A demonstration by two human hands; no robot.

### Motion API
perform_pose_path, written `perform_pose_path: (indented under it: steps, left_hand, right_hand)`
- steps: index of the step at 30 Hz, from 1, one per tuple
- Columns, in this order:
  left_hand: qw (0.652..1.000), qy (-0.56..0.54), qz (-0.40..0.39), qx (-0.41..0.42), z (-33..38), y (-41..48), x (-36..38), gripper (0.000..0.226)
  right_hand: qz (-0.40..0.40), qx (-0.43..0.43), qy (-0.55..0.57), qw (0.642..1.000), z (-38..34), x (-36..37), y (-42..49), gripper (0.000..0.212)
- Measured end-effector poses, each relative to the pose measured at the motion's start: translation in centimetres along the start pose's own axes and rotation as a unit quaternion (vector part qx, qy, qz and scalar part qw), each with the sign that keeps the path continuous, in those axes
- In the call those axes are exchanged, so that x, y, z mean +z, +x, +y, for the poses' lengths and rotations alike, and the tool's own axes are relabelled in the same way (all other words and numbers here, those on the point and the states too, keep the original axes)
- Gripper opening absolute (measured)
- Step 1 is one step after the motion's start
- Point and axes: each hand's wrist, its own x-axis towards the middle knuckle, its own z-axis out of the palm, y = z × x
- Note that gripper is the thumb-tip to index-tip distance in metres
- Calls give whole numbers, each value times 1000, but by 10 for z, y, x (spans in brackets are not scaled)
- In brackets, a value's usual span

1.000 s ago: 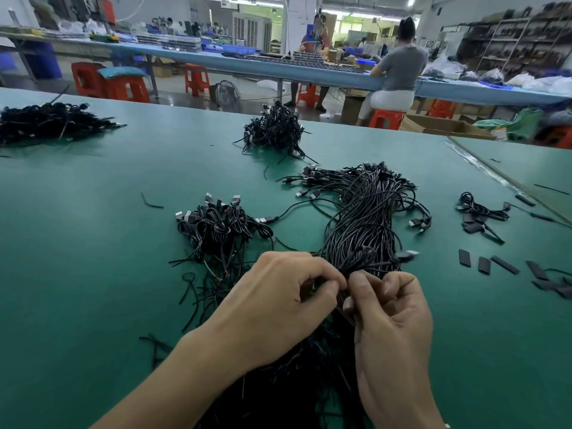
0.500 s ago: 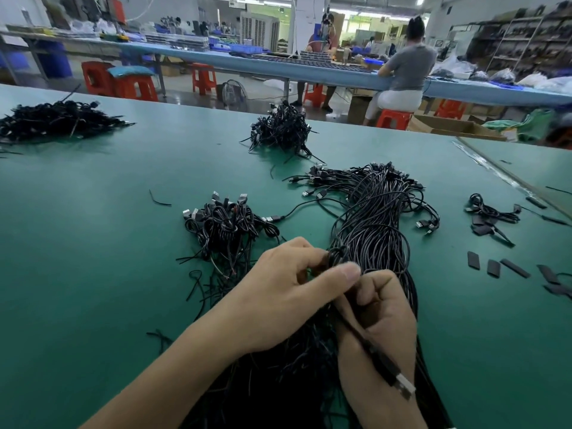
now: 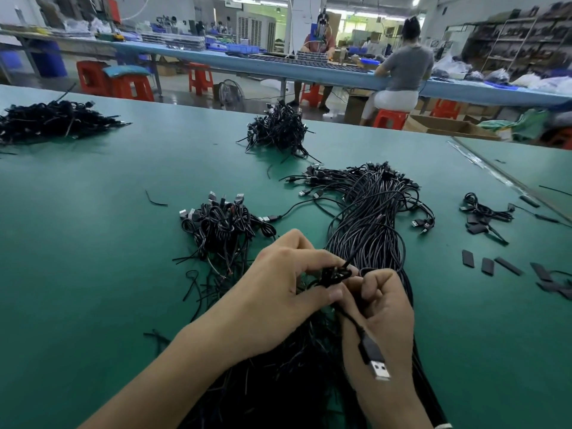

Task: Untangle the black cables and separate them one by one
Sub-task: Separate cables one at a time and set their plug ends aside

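A green surface [image 3: 93, 243] is spreading out around the left hand [image 3: 278, 292] and the right hand [image 3: 380, 320]. Far beyond both hands, a long blue bench [image 3: 278, 68] is running across the room, and red stools [image 3: 133, 88] and a small fan [image 3: 230, 91] are standing on the shiny grey floor [image 3: 176, 91] by it. A person in a grey top [image 3: 405, 68] is sitting there. A white pillar [image 3: 301, 13] is rising behind. Far beyond the right hand, metal shelves [image 3: 510, 41] are lining the wall. Ceiling lights [image 3: 414, 1] are glowing overhead.
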Motion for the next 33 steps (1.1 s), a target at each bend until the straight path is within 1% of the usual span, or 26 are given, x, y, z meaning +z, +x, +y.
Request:
perform_pose_path:
  steps: [3,5,8,11,12,14,15,16,19,21,22,24,26,27,31,32,33]
  left_hand:
    - [999,29,0,14,3,-1,0,32]
    - [999,11,-15,32,6,-3,-1,32]
    - [998,-19,-42,46,10,-4,-4,33]
    - [997,-18,-53,53,10,-4,-4,20]
    - [998,-4,-44,55,10,-4,-3,26]
    - [998,28,-20,50,8,-3,-1,45]
    - [998,36,-13,47,7,-2,-1,51]
    - [998,35,-12,43,7,-2,-2,55]
    - [999,-18,-22,34,7,-2,-2,70]
    - [999,-24,-35,33,8,-3,-2,74]
    - [998,-11,-44,33,9,-3,-2,74]
    - [997,32,-62,30,9,-4,-1,67]
    - [994,74,-77,20,9,-5,2,60]
    - [992,94,-87,20,9,-5,3,62]
    - [977,152,-148,26,4,-6,6,86]
    - [974,157,-161,18,3,-6,7,90]
    - [974,154,-168,7,2,-7,8,88]
  right_hand:
    - [9,3,13,1000,0,-4,-1,39]
    - [12,-14,-9,1000,-3,-4,-2,44]
    - [11,-36,-19,999,-6,-2,-3,43]
    - [16,-35,8,999,-8,-1,-4,49]
    - [15,-35,14,999,-9,0,-4,50]
    - [29,-49,-14,998,-9,0,-6,51]
    - [40,-58,-29,997,-9,0,-6,51]
    - [51,-62,-32,996,-9,0,-5,51]
    - [78,-56,-8,995,-9,0,-5,50]
    - [97,-48,9,994,-9,0,-4,47]
    - [104,-44,23,993,-10,0,-4,45]
    - [110,-36,55,992,-11,-1,-4,37]
    - [120,-23,66,990,-11,-2,-3,35]
    - [130,-15,62,989,-10,-3,-2,36]
    - [176,27,54,983,-6,-3,1,38]
    - [175,38,67,982,-6,-2,1,38]
    - [167,48,81,981,-6,-1,0,38]
